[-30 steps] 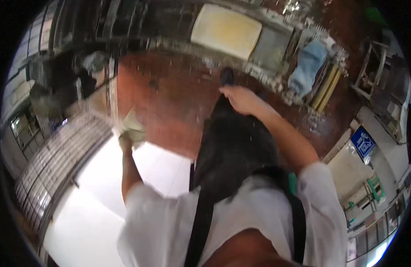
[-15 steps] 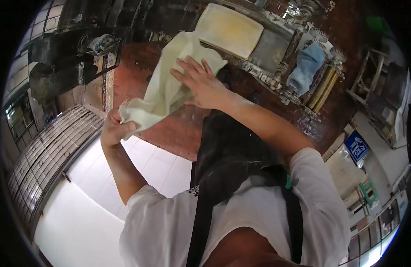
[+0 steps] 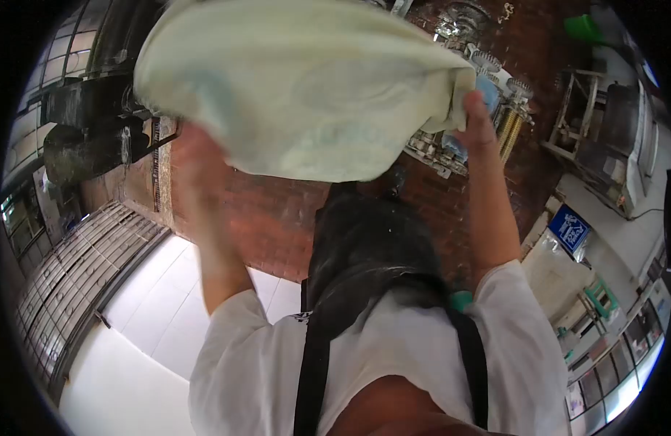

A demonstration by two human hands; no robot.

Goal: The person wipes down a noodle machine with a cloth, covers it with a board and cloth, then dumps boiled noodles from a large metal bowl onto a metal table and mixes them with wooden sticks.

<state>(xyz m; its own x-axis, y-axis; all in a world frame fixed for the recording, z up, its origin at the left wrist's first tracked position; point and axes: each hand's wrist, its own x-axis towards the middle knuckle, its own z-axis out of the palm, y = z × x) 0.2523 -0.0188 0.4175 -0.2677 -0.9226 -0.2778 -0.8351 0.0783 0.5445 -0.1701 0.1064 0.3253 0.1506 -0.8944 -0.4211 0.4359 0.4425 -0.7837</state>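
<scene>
A pale yellow-green cloth (image 3: 299,87) is spread wide in the air in front of me, with faint printing on it. My right hand (image 3: 475,120) grips its right edge, thumb showing against the fabric. My left hand (image 3: 199,149), smeared by motion, is at the cloth's lower left edge; its fingers cannot be made out. Behind the cloth, most of the machine is hidden; a blue cloth (image 3: 487,93) on it peeks out beside my right hand.
Machine rollers and gears (image 3: 511,127) stand at upper right, over a red brick floor (image 3: 270,207). A metal frame (image 3: 575,116) is farther right. Dark machinery (image 3: 88,149) and a slatted grille (image 3: 88,254) are at left, beside white tiles (image 3: 161,305).
The cloth has gone from hanging bunched to spread out wide and higher up. My right hand has moved right and closed on its edge. My left hand has risen.
</scene>
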